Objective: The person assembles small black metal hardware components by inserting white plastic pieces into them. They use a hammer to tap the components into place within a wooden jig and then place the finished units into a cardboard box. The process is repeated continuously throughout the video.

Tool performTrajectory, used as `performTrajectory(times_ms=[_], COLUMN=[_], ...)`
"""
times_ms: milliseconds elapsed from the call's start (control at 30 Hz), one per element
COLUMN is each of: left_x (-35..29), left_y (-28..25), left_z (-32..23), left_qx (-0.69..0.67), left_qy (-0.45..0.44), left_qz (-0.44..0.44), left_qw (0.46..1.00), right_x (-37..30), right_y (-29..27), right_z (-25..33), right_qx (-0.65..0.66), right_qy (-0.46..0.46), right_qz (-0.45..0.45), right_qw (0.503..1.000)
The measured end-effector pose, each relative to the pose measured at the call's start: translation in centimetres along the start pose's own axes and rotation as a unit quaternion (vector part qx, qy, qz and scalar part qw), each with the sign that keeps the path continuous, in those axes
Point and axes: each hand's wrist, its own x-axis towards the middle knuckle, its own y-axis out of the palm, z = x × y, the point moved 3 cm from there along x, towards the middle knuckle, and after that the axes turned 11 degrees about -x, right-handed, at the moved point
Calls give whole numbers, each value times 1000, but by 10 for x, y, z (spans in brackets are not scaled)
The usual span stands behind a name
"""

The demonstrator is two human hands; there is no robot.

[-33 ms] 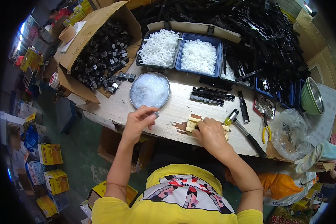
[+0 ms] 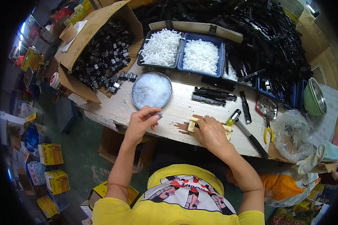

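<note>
My left hand (image 2: 140,122) is closed in a pinch on a small grey part (image 2: 160,114), held just below the round metal dish (image 2: 170,98) of clear and white bits. My right hand (image 2: 211,133) lies over a cream-coloured block (image 2: 227,128) at the table's front edge. Its fingers are bent and pressed together at a small dark piece (image 2: 196,125) on the block; most of that piece is hidden. Right of this hand lies a hammer (image 2: 247,132) with a yellow and metal head and a black grip.
Several black slotted parts (image 2: 214,96) lie in the table's middle. Behind stand a dark tray of white pegs (image 2: 161,47) and a blue tray of white pieces (image 2: 201,56). A carton of black parts (image 2: 105,56) is left; yellow-handled pliers (image 2: 268,134) and a plastic bag (image 2: 292,135) are right.
My left hand has shifted very slightly to the right with the small grey part. The right hand stays on the cream-coloured block.
</note>
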Motion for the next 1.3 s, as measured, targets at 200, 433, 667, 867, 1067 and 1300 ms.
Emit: performTrajectory(times_ms=[200,433,667,867,1067,1300], left_x=[3,13,21,36,50,38], left_y=[18,42,60,94,86,90], left_z=[22,33,26,35,47,50], left_qx=[-45,-58,29,320,109,157], left_qy=[-45,-64,-99,35,-180,-7], left_qz=[26,62,102,172,129,113], left_qw=[998,994,989,931,969,981], right_x=[-7,-30,-24,-34,-42,-46], right_y=[5,24,2,-14,-6,-8], right_z=[8,10,-11,-33,-36,-46], right_qx=[-68,-182,29,39,40,48], right_qy=[-82,-74,-20,30,45,46], right_qz=[-30,-50,-82,-167,-154,-188], right_qw=[994,979,996,985,986,980])
